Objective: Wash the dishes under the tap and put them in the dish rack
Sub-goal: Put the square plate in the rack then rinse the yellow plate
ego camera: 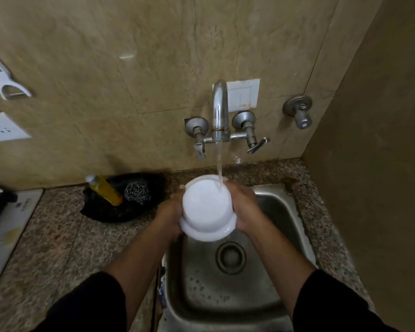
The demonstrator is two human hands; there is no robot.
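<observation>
A white bowl is held over the steel sink, tilted so its base faces the wall and its rim faces me. My left hand grips its left side and my right hand grips its right side. Water runs from the wall tap in a thin stream onto the bowl's upper right edge. The fingers behind the bowl are hidden.
A black tray on the granite counter left of the sink holds a yellow soap bottle and a steel scrubber. A white appliance lies at far left. A brown wall closes the right side. The sink drain is uncovered.
</observation>
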